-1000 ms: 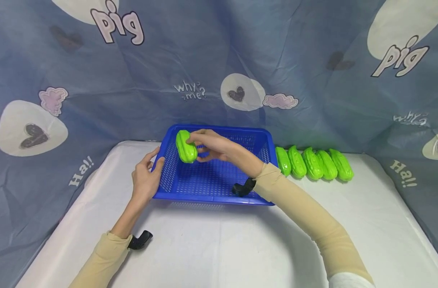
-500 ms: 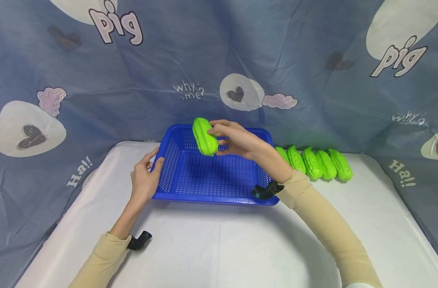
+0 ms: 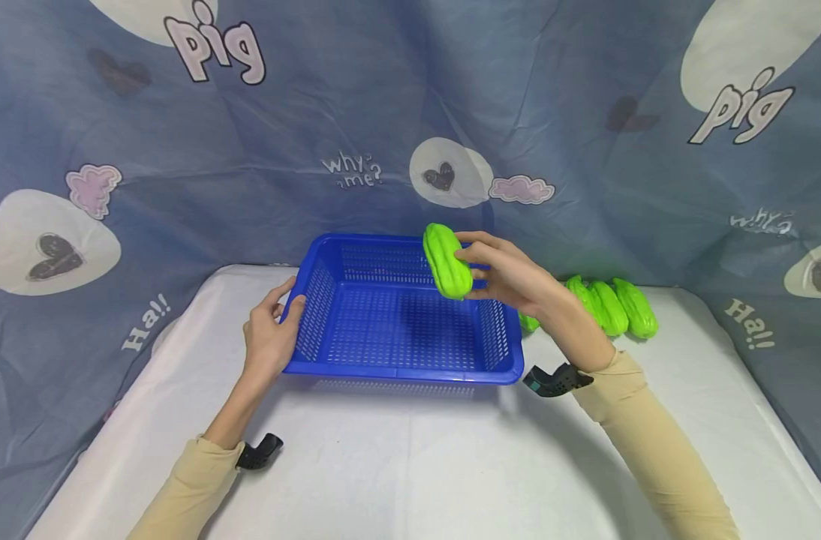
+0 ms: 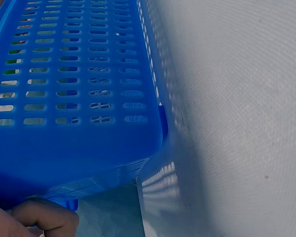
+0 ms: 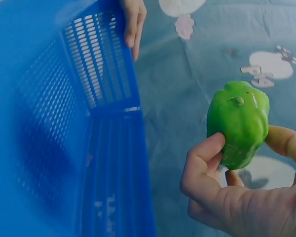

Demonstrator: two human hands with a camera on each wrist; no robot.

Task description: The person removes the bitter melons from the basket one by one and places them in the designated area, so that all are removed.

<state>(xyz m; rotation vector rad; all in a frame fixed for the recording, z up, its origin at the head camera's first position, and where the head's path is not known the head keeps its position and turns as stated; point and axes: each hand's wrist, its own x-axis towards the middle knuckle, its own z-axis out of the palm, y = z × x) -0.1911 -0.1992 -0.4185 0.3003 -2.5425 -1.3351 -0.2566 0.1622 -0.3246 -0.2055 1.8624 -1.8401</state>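
My right hand (image 3: pixel 512 274) holds a glossy, ridged green pepper (image 3: pixel 447 261) between thumb and fingers, above the back right part of a blue plastic basket (image 3: pixel 404 373). In the right wrist view the pepper (image 5: pixel 239 123) shows its stubby stem end, with fingers and thumb on either side. My left hand (image 3: pixel 273 330) grips the basket's left rim, thumb on top and fingers outside. At the bottom of the left wrist view, curled fingers of the left hand (image 4: pixel 42 217) lie by the basket wall (image 4: pixel 74 143). Inside the basket, only the bare slotted floor shows.
Several more green peppers (image 3: pixel 633 307) lie in a row right of the basket, partly hidden behind my right hand and wrist. A white cloth (image 3: pixel 410 457) covers the table. A blue printed curtain (image 3: pixel 356 90) rises behind it.
My right hand has moved rightward with the pepper, from the basket's left side to its right side, rising slightly. My left hand has stayed on the rim.
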